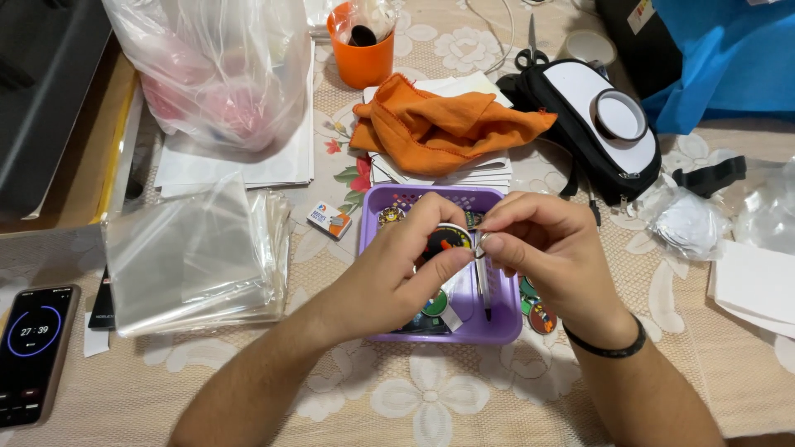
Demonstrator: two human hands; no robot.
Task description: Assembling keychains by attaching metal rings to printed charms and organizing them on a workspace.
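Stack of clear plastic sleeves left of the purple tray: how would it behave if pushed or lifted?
The stack of clear plastic sleeves looks thin and glossy, so sheets would probably slide over each other when pushed. Its edges are already fanned and uneven, suggesting it shifts easily. Lifted, a sheet would likely flop; it seems very light.

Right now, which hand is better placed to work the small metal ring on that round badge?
Right hand: its fingertips already pinch the ring at the round badge's edge. The left hand is busy holding the badge over the purple tray.
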